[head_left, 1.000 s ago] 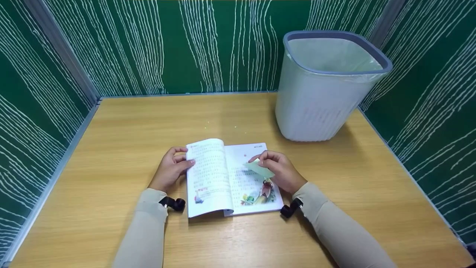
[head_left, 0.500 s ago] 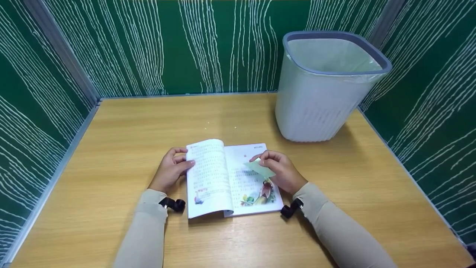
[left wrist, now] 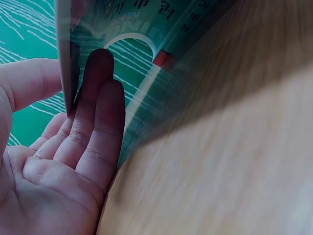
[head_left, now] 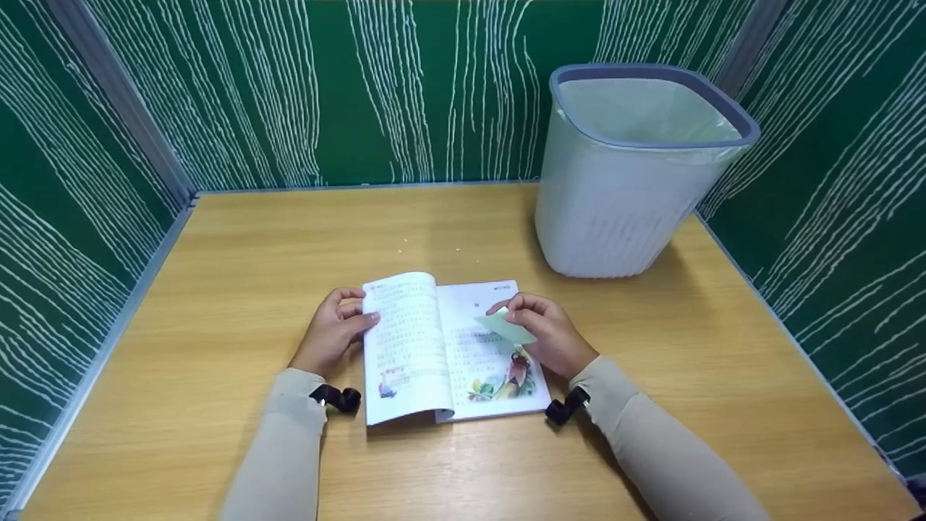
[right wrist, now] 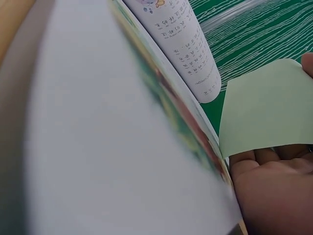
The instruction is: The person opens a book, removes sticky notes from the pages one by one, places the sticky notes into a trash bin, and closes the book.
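An open book (head_left: 405, 347) with printed text and a coloured picture lies on the table in the head view. Its left pages are raised, and my left hand (head_left: 331, 329) grips their outer edge, thumb on the page and fingers behind. In the left wrist view the thumb and fingers (left wrist: 98, 103) stand on either side of the book's glossy cover (left wrist: 142, 24). Above the right page, my right hand (head_left: 551, 333) pinches a small pale green slip of paper (head_left: 506, 329). The right wrist view shows the same green paper (right wrist: 269, 105) with curled fingers behind it.
A white waste bin (head_left: 622, 202) with a grey rim and a plastic liner stands at the back right of the wooden table (head_left: 289, 239). Green panels (head_left: 347, 87) with white streaks rise at the back and both sides.
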A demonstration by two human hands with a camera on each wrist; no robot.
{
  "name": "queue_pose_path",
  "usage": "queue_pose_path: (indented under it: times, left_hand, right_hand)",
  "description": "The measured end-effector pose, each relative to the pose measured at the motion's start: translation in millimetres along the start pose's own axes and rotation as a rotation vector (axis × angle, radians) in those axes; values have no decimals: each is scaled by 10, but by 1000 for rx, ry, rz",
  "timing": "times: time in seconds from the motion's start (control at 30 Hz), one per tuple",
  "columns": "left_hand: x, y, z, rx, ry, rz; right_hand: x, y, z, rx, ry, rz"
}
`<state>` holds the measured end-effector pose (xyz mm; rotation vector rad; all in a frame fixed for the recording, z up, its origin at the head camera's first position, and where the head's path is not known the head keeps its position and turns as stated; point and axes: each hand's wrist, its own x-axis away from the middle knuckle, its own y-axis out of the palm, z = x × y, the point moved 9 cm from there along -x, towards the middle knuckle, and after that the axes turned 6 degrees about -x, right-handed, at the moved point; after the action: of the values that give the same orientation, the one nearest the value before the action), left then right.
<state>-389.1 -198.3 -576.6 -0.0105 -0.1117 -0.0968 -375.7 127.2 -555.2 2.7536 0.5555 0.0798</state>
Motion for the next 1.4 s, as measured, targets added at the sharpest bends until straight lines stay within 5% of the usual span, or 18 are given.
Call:
queue_pose_path:
  times: [0.8,1.4]
  left_hand:
    - [5,-48,29,-13,-9,15]
    - [-13,3,11,15,16,8]
  right_hand:
    - [-48,44,-146,-135,-57,-67]
    - [-56,-53,-158,21,-50,68]
